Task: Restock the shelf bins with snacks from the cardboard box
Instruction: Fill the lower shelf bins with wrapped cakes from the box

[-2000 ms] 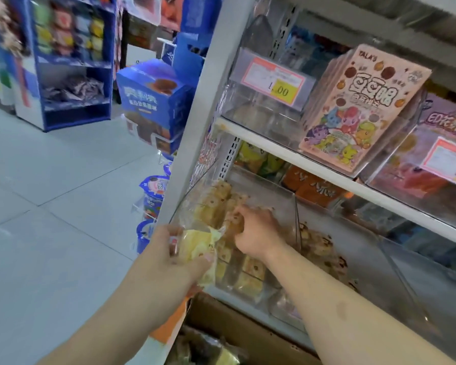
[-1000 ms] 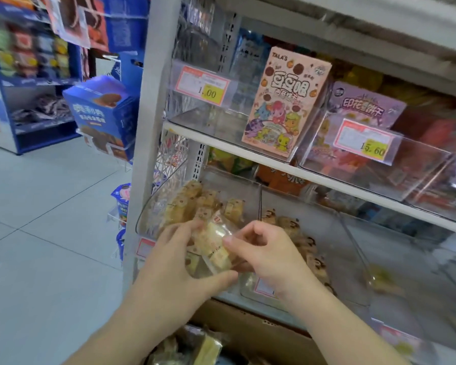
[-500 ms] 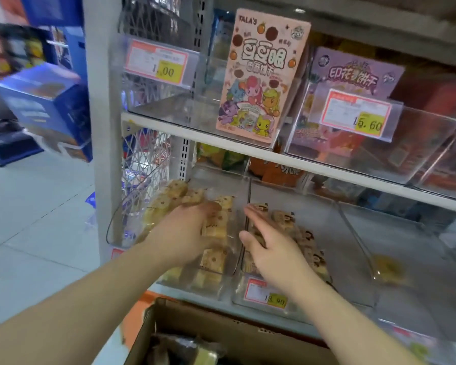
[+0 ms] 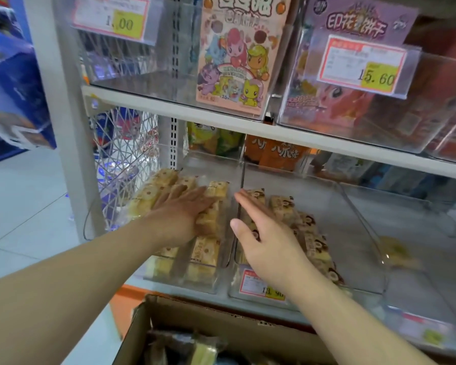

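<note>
Both hands (image 4: 184,219) (image 4: 263,243) advanced, partly hiding snacks (image 4: 208,248).

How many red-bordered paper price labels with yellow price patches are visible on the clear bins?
4: one reading 1.00 at upper left, one reading 15.60 at upper right, one below the right hand, and a blurred one at lower right. Others may sit out of frame.

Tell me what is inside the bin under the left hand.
The bin holds wrapped yellow cakes in rows. The left hand lies flat on them, hiding those beneath it; the bin's floor cannot be seen.
</note>
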`<state>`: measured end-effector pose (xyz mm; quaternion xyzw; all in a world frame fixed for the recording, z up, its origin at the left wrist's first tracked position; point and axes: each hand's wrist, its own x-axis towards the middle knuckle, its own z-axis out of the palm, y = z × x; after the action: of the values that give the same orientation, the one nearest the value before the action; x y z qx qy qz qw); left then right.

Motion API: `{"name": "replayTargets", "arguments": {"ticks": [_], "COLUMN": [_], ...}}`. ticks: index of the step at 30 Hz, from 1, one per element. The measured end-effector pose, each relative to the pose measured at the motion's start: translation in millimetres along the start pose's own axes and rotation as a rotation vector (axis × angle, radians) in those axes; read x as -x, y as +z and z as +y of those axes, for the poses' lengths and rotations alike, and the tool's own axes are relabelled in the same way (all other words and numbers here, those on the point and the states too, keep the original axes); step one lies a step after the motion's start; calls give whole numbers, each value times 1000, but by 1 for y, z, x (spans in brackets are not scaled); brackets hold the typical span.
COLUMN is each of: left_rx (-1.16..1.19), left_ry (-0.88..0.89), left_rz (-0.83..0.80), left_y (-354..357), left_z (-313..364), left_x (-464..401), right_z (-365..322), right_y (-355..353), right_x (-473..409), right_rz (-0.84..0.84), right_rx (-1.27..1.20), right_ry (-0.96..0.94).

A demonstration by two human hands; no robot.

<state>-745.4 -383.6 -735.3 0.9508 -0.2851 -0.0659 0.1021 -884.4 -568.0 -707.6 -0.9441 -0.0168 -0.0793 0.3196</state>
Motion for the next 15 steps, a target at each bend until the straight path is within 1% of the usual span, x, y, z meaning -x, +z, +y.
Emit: {"name": "replayTargets", "arguments": {"ticks": [3, 5, 7, 12, 14, 15], "left_rx": [79, 161, 204, 326, 376, 411], "left_ry": [-28, -31, 5, 102, 129, 132], "left_rz": [-8, 46, 124, 332, 384, 375], "left_y": [-2, -3, -2, 3, 11, 18], "left_z": [1, 0, 4, 41, 58, 67], "left_x": [4, 11, 30, 114, 152, 171], "right_z": [0, 0, -4, -16, -14, -11], "right_y": [0, 0, -1, -16, -22, -24], "right_x": [-1, 0, 2, 19, 48, 71], "right_rz": [-5, -6, -9, -77, -20, 16], "right_rx": [1, 6, 21, 160, 112, 72], "right_ry": [5, 12, 18, 86, 60, 46]}}
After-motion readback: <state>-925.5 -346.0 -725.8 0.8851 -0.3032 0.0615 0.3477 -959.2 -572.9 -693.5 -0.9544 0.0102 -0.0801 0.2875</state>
